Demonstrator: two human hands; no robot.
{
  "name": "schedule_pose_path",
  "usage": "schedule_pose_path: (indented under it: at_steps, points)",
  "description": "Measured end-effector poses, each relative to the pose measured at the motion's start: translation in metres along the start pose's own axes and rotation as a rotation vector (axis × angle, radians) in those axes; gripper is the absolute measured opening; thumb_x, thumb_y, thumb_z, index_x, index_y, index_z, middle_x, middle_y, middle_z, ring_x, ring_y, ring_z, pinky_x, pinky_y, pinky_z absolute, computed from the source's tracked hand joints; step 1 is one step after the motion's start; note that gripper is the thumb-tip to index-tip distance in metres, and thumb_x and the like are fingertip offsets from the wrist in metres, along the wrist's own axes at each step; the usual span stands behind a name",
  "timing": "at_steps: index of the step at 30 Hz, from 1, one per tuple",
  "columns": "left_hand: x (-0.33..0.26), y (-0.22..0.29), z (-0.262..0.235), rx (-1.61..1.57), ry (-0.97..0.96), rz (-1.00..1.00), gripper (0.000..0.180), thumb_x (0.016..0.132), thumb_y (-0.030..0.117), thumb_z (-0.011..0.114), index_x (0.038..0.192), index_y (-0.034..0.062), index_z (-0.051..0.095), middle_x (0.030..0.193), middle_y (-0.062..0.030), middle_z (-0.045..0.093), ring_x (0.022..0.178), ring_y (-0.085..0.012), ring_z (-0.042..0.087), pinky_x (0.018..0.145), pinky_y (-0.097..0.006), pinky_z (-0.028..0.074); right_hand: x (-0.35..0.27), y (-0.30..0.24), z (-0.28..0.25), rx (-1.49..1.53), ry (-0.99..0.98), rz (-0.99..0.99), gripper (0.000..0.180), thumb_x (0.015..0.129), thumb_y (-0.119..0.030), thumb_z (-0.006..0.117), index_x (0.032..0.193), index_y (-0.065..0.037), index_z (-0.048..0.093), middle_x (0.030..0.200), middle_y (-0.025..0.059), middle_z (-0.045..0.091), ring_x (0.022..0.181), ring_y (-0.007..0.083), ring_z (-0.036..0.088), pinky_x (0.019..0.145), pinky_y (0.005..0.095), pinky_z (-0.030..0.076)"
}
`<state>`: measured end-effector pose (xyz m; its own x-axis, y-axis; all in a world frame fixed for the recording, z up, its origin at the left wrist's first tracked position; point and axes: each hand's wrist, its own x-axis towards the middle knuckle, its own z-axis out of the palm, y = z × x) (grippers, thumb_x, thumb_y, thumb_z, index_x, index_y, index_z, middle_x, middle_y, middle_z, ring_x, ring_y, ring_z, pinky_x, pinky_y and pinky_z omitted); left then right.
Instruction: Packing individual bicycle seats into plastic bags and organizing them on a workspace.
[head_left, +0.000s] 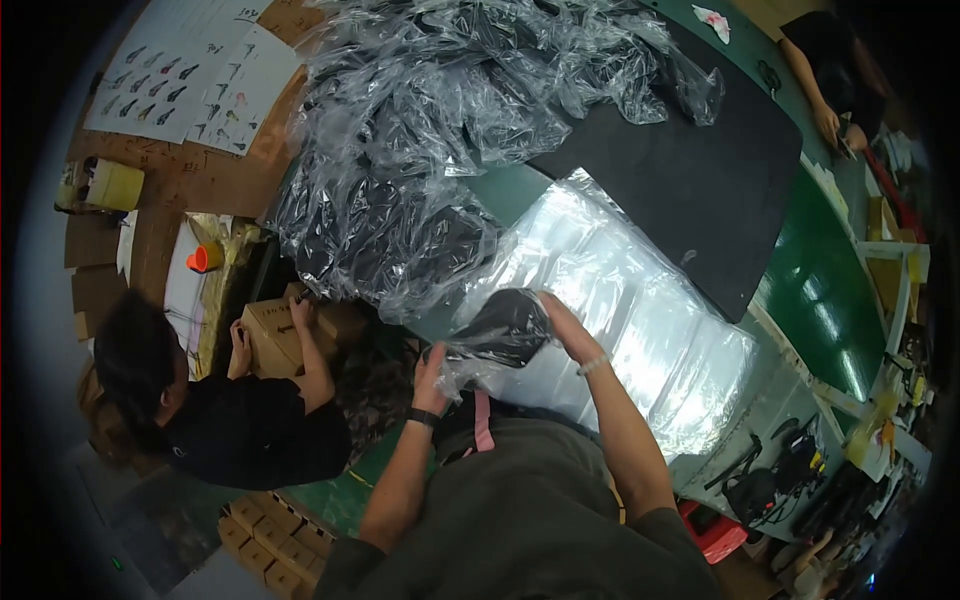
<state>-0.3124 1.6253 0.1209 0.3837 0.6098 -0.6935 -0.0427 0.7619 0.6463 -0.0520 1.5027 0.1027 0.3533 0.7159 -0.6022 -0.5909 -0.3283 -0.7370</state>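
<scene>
In front of my body I hold a black bicycle saddle (508, 328) inside a clear plastic bag (462, 378). My left hand (430, 372) grips the bag at the narrow left end. On the right, my right hand (572, 332) is against the saddle's wide end, its fingers partly hidden behind it. Just beyond and below the saddle lies a stack of flat clear plastic bags (625, 310). A large heap of bagged black saddles (400, 220) covers the far left of the table.
A black mat (700, 170) lies on the green table at the far right. To my left, a co-worker (240, 430) handles a cardboard box (272, 340). Another person (835, 90) works at the far right. Tools and cables (765, 485) lie at the near right.
</scene>
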Motion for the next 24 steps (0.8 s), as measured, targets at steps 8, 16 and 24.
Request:
schedule_pose_path:
  at_steps: [8,16,24]
  points:
    - [0.026,0.095,-0.014,0.585,-0.137,0.220,0.038,0.085,0.018,0.071,0.116,0.0013,0.059,0.103,-0.0039,0.062,0.097,-0.0113,0.055,0.088,-0.026,0.043,-0.053,0.011,0.036,0.021,-0.109,0.216,0.081,0.074,-0.021,0.078,0.137,0.003,0.034,0.119,0.0184,0.054,0.107,0.0224,0.055,0.091,0.0330,0.047]
    - [0.144,0.124,0.169,1.402,-1.022,-0.034,0.058,0.080,0.025,0.077,0.125,-0.0015,0.052,0.113,-0.0104,0.059,0.107,-0.0166,0.055,0.091,-0.030,0.045,-0.074,0.064,0.108,0.455,-0.208,0.323,0.057,0.079,-0.007,0.071,0.131,-0.003,0.046,0.112,0.0066,0.061,0.101,0.0172,0.059,0.091,0.0341,0.047]
    - [0.220,0.082,0.197,1.644,-1.152,0.025,0.069,0.075,0.031,0.079,0.129,-0.0003,0.050,0.118,-0.0134,0.059,0.106,-0.0218,0.055,0.094,-0.032,0.044,0.003,0.096,0.142,0.419,0.033,0.188,0.058,0.082,-0.019,0.075,0.130,-0.002,0.047,0.117,0.0084,0.062,0.107,0.0197,0.058,0.094,0.0353,0.045]
